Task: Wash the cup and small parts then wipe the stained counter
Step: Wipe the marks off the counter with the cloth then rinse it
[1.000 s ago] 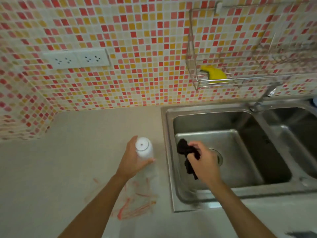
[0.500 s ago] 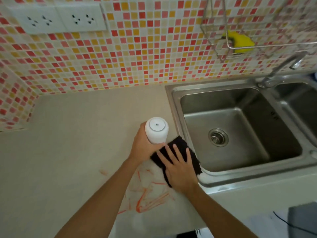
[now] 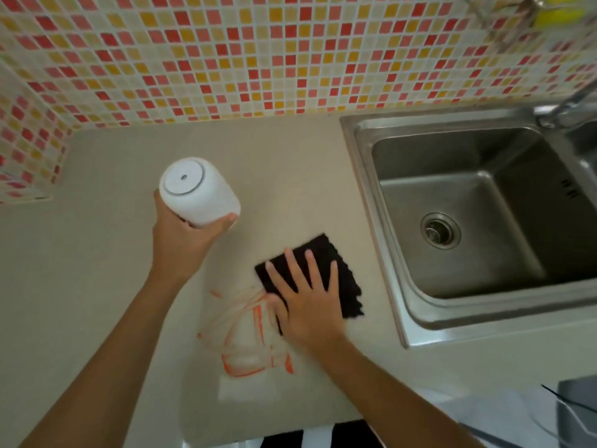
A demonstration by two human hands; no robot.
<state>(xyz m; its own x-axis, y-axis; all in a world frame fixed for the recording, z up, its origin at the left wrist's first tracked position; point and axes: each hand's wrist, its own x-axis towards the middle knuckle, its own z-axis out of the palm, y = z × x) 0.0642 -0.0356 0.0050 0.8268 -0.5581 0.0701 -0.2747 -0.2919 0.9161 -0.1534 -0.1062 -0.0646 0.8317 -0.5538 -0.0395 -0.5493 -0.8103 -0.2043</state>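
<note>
- The left hand (image 3: 181, 240) is curled round one white cup (image 3: 198, 190). It holds the cup up above the table (image 3: 97, 286), with the cup's round flat end facing the camera.
- The thumb and fingers wrap the lower part of the cup. Whether the cup touches the table cannot be told.
- The right hand (image 3: 305, 302) lies flat with its fingers straight and spread a little. It presses down on one black cloth (image 3: 336, 279).
- The cloth lies on the table, between the cup and the sink (image 3: 381, 202). Part of it is hidden under the hand.
- One orange stain (image 3: 248, 337) is on the table, made of many thin smeared lines. It sits just left of the right hand and below it, near the front edge of the table. The thumb side of the hand touches the top of the stain.
- One sink bowl shows fully at the right, with one round drain (image 3: 440, 233) in its floor. The edge of a second bowl shows at the far right.
- One tap (image 3: 568, 105) stands behind the sink.
- The wall (image 3: 258, 53) behind has small red, orange, yellow and white tiles.
- One yellow thing (image 3: 559, 14) shows at the top right corner, too blurred to tell what it is.
</note>
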